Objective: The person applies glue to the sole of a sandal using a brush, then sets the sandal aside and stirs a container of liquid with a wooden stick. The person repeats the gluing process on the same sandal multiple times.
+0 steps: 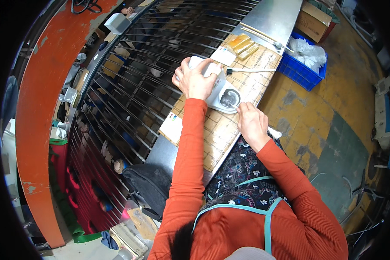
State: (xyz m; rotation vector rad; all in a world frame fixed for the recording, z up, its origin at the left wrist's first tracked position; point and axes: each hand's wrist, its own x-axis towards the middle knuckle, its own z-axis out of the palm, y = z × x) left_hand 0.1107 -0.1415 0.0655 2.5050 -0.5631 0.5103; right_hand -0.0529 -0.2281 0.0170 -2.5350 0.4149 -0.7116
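A white toilet-shaped piece (224,107) stands on the board-topped bench, with a boxy back part and a rounded front. Its front has a round opening with a shiny, dark grey inside. My left hand (196,79) is closed over the boxy part, fingers spread around its top and side. Beside the opening, my right hand (253,125) pinches a thin, pale stick-like tool whose tip reaches the rim; most of it is hidden by the fingers. A white, soft-looking end (274,133) shows behind that hand; I cannot tell whether it belongs to the tool.
Amber blocks (243,46), a pale-handled tool with a black end (252,70) and thin sticks (259,33) lie farther along the bench. A white card (172,126) and a black bag (149,184) are nearer. Metal bars (136,78) run left; a blue crate (302,74) stands right.
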